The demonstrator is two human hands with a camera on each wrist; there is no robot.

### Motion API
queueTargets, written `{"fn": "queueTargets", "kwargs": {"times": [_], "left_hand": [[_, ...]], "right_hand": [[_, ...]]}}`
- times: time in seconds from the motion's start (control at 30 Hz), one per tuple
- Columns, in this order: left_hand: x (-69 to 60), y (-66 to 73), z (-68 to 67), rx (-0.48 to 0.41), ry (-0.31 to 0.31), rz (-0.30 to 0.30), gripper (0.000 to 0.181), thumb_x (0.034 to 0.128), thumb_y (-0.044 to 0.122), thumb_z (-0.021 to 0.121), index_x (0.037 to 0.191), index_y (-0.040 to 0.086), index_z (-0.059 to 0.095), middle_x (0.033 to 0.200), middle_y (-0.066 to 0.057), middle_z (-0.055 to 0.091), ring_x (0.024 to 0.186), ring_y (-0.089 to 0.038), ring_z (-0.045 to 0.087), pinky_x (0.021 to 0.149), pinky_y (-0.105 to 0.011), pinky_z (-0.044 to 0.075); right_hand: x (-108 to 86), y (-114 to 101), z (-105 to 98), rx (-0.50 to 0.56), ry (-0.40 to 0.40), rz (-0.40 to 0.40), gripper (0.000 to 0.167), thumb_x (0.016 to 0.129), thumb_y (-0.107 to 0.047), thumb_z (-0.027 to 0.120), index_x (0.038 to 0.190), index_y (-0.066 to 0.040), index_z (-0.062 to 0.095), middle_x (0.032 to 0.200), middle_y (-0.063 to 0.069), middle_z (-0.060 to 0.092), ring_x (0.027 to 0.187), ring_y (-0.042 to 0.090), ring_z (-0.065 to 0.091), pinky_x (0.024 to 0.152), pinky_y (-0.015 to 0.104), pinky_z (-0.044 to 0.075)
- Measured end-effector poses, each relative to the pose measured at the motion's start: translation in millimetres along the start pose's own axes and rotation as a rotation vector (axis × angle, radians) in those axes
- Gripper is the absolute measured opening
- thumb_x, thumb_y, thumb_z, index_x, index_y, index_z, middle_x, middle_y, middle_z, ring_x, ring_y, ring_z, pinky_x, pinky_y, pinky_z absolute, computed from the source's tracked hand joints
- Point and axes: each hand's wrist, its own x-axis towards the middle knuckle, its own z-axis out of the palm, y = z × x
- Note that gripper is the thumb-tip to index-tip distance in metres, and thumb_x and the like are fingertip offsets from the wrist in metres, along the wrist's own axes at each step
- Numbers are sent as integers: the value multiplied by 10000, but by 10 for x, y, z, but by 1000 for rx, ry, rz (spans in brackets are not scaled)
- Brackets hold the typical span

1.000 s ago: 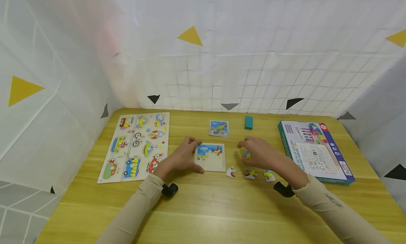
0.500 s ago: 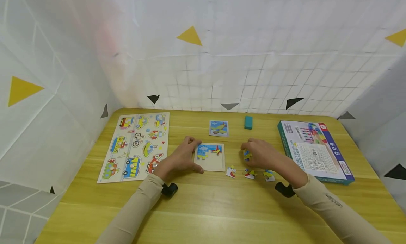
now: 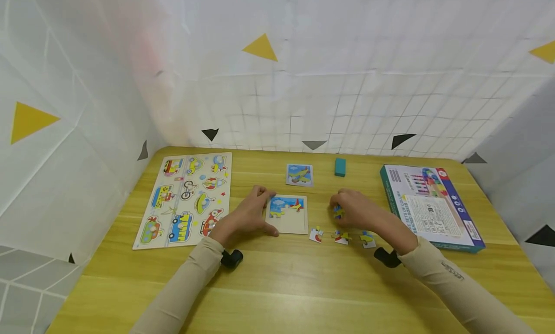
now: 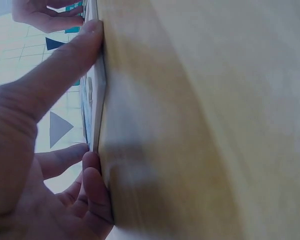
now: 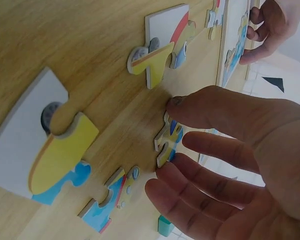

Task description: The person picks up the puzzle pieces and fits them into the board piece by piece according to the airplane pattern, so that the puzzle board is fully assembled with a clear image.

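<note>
In the head view my left hand (image 3: 247,211) holds the small square wooden puzzle tray (image 3: 288,225) by its left side, thumb at the near corner, fingers at the far one. Joined blue sky and red-tailed pieces fill the tray's upper part; bare wood shows below. To its right, my right hand (image 3: 357,209) pinches a blue-and-yellow jigsaw piece (image 5: 171,137) between thumb and fingertips, at the tabletop. Three loose pieces lie nearer the body: one white-and-red (image 3: 316,235), one with a yellow wing (image 3: 342,237), one yellow-and-white (image 3: 368,240). Another blue piece (image 5: 107,202) lies beside the right fingertips.
A picture card (image 3: 299,175) of a yellow plane lies beyond the tray, with a teal block (image 3: 340,167) to its right. On the left is a large vehicle peg puzzle board (image 3: 184,201). A boxed bead set (image 3: 433,208) lies on the right.
My right hand has shifted slightly right and its spread fingers have closed in on the blue-and-yellow jigsaw piece. The left hand and the tray have stayed in place.
</note>
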Motion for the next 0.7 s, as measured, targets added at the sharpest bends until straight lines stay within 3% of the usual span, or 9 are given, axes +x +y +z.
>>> {"fn": "queueTargets", "kwargs": {"times": [0.43,0.7], "left_hand": [[-10,22,-14,-22,-6,13,1111,644,464,940,1541,128,377,1475,-118,297,1151,-251,484,1019,-423,415],[-3,-2,-7,-10,-4,1,1124,640,478,938,1549,148,367,1490,-106,285,1168,-236,486,1021,-412,415]], "right_hand": [[26,23,1,28,27,2,382,733,-124,876,1065,-9,726,958,81,585,784,185,524,698,355,486],[100,-121,-65,32,34,-18,430,722,-126,894,1100,-7,728,1001,90,603,844,201,560,750,385,514]]}}
